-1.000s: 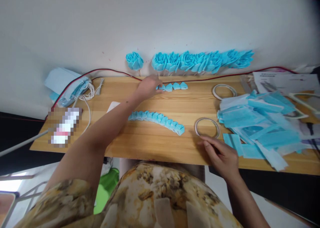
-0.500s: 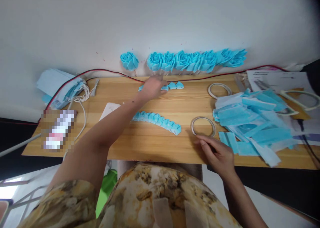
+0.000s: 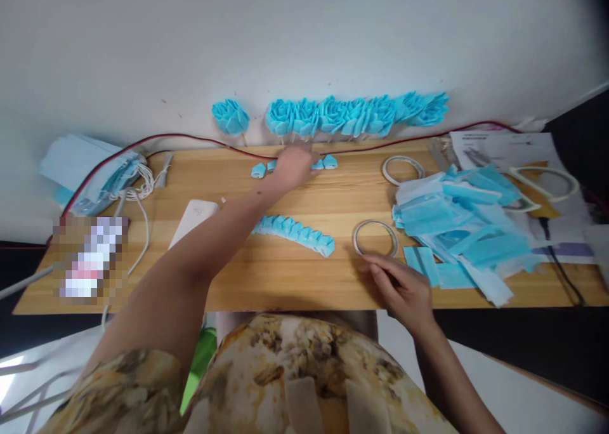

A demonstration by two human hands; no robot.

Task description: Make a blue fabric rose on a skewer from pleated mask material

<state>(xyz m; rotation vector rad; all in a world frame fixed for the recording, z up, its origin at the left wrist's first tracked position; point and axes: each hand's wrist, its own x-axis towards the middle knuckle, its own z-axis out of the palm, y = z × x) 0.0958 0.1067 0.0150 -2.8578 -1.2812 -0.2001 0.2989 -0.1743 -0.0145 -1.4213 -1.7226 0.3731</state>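
My left hand point(image 3: 295, 166) reaches to the back of the wooden table, over a row of small folded blue pieces point(image 3: 330, 162). Its fingers are bent, partly blurred and partly hidden, so whether they grip a piece does not show. My right hand point(image 3: 406, 291) is closed in a pinch close to the near edge of a tape roll point(image 3: 375, 223). What lies between its fingertips is too small to make out. Between the hands runs an overlapping strip of folded blue pieces point(image 3: 297, 232), its left end hidden by my left forearm.
Several blue fabric flowers point(image 3: 330, 115) on sticks lean along the wall, behind a red-black cable point(image 3: 190, 136). To the right are a second tape roll point(image 3: 403, 157), a heap of cut blue sheets point(image 3: 457, 218) and scissors point(image 3: 554, 183). A blurred-out phone point(image 3: 92, 256) lies left.
The view has shifted slightly, so the table appears further left. My left hand has moved right along the row, uncovering pieces at its left end. My right hand keeps its pinch beside the tape roll.
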